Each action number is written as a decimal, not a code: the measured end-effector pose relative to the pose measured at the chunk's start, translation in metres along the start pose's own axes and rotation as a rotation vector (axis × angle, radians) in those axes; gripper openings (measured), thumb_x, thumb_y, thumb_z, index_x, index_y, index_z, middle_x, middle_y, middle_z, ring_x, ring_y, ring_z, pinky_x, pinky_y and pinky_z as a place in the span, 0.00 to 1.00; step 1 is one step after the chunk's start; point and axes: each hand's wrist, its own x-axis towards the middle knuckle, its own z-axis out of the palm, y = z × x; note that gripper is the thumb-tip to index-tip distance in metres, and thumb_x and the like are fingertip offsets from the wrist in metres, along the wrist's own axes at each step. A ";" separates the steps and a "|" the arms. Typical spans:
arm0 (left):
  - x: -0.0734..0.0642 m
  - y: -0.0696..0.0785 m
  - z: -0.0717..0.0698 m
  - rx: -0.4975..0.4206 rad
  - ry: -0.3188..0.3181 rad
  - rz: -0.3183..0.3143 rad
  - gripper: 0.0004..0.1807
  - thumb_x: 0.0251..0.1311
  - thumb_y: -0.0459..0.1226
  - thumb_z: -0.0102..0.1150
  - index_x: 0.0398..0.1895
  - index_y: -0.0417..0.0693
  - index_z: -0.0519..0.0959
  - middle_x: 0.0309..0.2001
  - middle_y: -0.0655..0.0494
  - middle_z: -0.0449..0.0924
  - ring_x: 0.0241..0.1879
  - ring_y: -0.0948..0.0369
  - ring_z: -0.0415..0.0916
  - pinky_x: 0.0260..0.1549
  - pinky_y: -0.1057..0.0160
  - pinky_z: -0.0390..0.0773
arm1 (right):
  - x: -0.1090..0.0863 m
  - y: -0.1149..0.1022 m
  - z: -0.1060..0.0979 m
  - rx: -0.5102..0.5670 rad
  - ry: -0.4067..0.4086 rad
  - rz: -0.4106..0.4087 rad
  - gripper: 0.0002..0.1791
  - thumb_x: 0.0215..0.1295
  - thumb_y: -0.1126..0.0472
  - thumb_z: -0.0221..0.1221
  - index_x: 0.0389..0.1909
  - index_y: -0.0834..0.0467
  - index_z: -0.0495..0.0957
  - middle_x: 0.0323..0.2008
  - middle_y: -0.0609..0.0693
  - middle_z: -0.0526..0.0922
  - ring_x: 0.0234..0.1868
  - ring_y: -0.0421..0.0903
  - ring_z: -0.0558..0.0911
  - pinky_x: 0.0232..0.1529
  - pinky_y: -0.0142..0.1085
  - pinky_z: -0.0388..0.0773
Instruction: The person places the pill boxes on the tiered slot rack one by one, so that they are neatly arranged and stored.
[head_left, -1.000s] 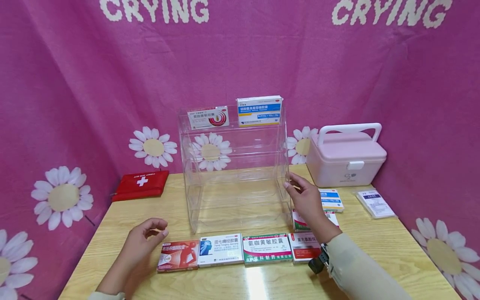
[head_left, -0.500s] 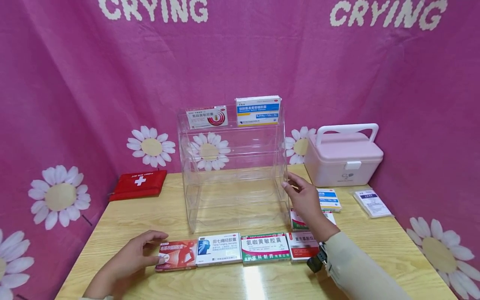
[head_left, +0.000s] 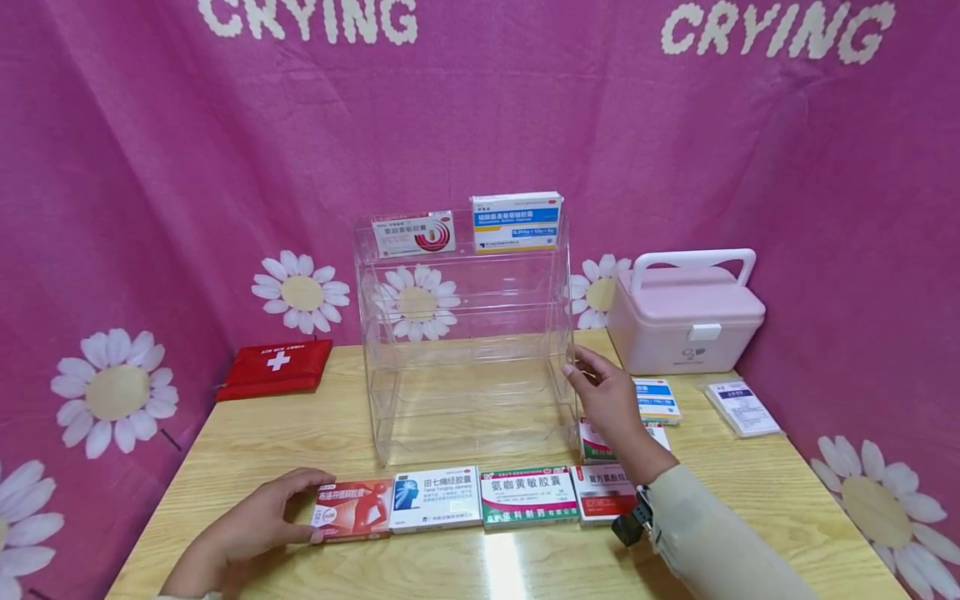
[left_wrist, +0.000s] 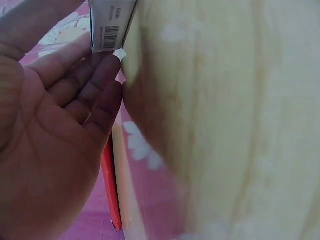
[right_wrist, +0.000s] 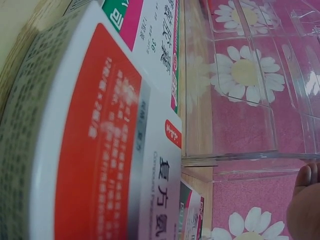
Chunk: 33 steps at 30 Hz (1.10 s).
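Observation:
At the left end of a row of medicine boxes, my left hand (head_left: 258,517) holds a red medicine box (head_left: 352,510) by its short end, thumb at the near edge and fingers at the far one. Its barcoded end (left_wrist: 109,30) shows between them in the left wrist view. My right hand (head_left: 611,400) grips the right side panel of a clear tiered display rack (head_left: 380,408), thumb on the front edge. A white-and-red box (head_left: 416,235) and a blue-and-white box (head_left: 516,223) stand on the rack's top tier.
Right of the red box lie a white-and-blue box (head_left: 435,498), a green-and-white box (head_left: 529,497) and a red-and-white box (head_left: 602,493). More boxes lie under my right forearm. A red first aid pouch (head_left: 275,369) and a pink carry case (head_left: 686,325) stand behind.
My left hand has come down and forward onto the left end of the red medicine box and closed around it. My right hand stays at the rack's side panel.

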 end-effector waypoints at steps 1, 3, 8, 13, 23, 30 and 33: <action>0.000 0.000 0.000 -0.005 0.000 0.003 0.39 0.52 0.48 0.85 0.69 0.54 0.80 0.73 0.46 0.77 0.73 0.43 0.71 0.75 0.30 0.71 | 0.000 0.000 0.000 0.000 -0.001 0.001 0.28 0.82 0.50 0.63 0.79 0.46 0.75 0.73 0.50 0.80 0.72 0.50 0.78 0.74 0.45 0.79; 0.000 0.000 -0.001 -0.004 0.002 0.016 0.38 0.53 0.47 0.85 0.67 0.52 0.80 0.71 0.47 0.78 0.71 0.43 0.72 0.75 0.31 0.70 | 0.000 -0.001 0.000 0.000 -0.003 0.003 0.28 0.82 0.50 0.63 0.79 0.46 0.75 0.73 0.50 0.80 0.73 0.50 0.78 0.74 0.46 0.79; -0.001 -0.002 -0.001 -0.031 0.010 0.074 0.36 0.54 0.42 0.85 0.63 0.48 0.74 0.60 0.50 0.80 0.60 0.50 0.77 0.63 0.57 0.81 | 0.001 0.000 -0.001 0.005 -0.008 0.006 0.28 0.82 0.51 0.63 0.79 0.46 0.75 0.73 0.50 0.80 0.73 0.50 0.78 0.74 0.45 0.79; -0.004 -0.005 -0.003 -0.108 0.033 0.100 0.36 0.57 0.36 0.82 0.62 0.46 0.68 0.50 0.50 0.78 0.47 0.57 0.74 0.42 0.69 0.78 | 0.001 0.000 -0.001 0.009 -0.005 -0.002 0.28 0.82 0.52 0.63 0.79 0.47 0.75 0.72 0.51 0.81 0.72 0.50 0.78 0.73 0.43 0.80; -0.007 -0.003 -0.003 -0.159 0.259 0.067 0.22 0.64 0.22 0.70 0.57 0.43 0.76 0.52 0.46 0.84 0.47 0.63 0.83 0.47 0.68 0.86 | 0.001 0.000 -0.001 0.019 -0.012 -0.007 0.28 0.82 0.51 0.62 0.79 0.48 0.74 0.73 0.50 0.80 0.73 0.50 0.77 0.73 0.44 0.79; -0.008 0.000 -0.004 -0.176 0.314 0.134 0.14 0.70 0.26 0.67 0.55 0.42 0.79 0.53 0.45 0.86 0.48 0.72 0.82 0.44 0.68 0.88 | -0.001 -0.001 -0.002 0.022 -0.014 0.006 0.28 0.82 0.51 0.62 0.79 0.47 0.74 0.73 0.50 0.80 0.73 0.50 0.77 0.74 0.45 0.78; -0.009 -0.001 -0.006 -0.149 0.337 0.139 0.12 0.73 0.28 0.66 0.55 0.44 0.80 0.52 0.47 0.87 0.48 0.75 0.80 0.44 0.70 0.86 | -0.001 -0.001 -0.001 0.024 -0.011 0.000 0.28 0.82 0.51 0.62 0.79 0.47 0.74 0.72 0.50 0.81 0.73 0.50 0.78 0.74 0.45 0.79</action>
